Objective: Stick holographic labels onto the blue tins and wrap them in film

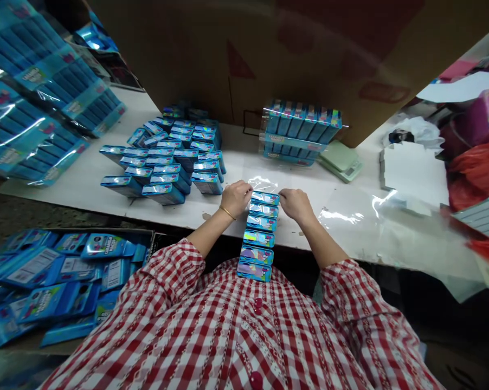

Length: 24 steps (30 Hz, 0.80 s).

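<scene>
In a narrow grip, the left hand (236,198) and right hand (295,206) clasp the far end of a row of blue boxes (258,235), with clear film (263,184) just beyond.

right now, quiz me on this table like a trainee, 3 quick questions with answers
1. Which hand has the gold bangle at its wrist?
2. How many blue boxes stand in the row beside the right hand?
3. True or false: the digital scale sits on the table beside the plastic-wrapped bundle of boxes.

Key: 1. the left hand; 2. six; 3. true.
</scene>
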Motion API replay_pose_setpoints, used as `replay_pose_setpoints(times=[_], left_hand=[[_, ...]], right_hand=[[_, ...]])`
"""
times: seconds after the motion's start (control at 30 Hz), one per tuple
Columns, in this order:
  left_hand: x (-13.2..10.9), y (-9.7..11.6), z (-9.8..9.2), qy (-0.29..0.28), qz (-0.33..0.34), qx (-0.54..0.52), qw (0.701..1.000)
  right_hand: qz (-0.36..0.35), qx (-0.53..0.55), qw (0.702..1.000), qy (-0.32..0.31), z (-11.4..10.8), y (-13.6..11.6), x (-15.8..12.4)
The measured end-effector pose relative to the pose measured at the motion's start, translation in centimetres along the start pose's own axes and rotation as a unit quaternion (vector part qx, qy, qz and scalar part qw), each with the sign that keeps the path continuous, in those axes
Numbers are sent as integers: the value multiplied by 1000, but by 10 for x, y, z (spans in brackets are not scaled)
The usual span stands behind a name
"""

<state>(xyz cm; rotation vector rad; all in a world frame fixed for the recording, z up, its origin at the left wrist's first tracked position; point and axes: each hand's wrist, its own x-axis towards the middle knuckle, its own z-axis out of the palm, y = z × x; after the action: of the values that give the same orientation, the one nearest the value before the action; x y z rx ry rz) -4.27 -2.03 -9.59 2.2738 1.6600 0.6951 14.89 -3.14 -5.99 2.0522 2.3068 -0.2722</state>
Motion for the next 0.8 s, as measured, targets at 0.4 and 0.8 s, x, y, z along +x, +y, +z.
replay_pose_setpoints(times=[0.4, 0.8], left_hand=[[-25, -8, 10, 66, 82, -24, 994], [-46, -24, 50, 98, -39, -84, 991]], right_hand=[[-26, 68, 980, 183, 46, 2, -32], [13, 81, 965, 248, 94, 3, -37]])
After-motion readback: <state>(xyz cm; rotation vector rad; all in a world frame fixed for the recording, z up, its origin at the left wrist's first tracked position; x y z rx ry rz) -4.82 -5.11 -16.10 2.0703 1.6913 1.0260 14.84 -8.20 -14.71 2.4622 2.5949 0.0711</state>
